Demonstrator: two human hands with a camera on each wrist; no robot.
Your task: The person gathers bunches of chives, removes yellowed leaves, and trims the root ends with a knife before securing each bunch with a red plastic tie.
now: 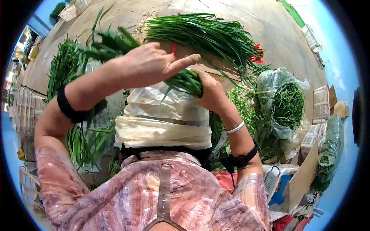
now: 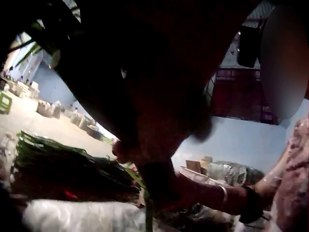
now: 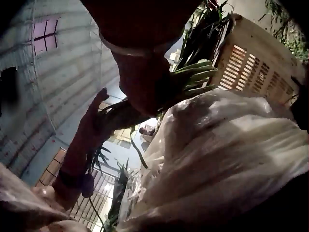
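Observation:
A bunch of garlic chives (image 1: 184, 82), long green leaves, runs slantwise across the front of the body. My right hand (image 1: 212, 91) grips it near its stem end, where pale cut ends (image 3: 200, 72) stick out in the right wrist view. Farther along, my left hand (image 1: 148, 63) holds the same bunch from above, its thumb pointing right; the leaves (image 1: 111, 44) trail off to the upper left, blurred. Below lies cream plastic sheeting (image 1: 162, 133) over the lap. A large heap of chives (image 1: 200, 32) rests just beyond the hands. The left wrist view is mostly dark.
Clear bags of greens (image 1: 287, 104) stand at the right, among loose trimmings (image 1: 241, 102). More chives (image 1: 63, 67) lean at the left beside white plastic crates (image 1: 29, 107). A perforated crate (image 3: 260, 63) sits beyond the sheeting. Cardboard (image 1: 304, 179) stands at the lower right.

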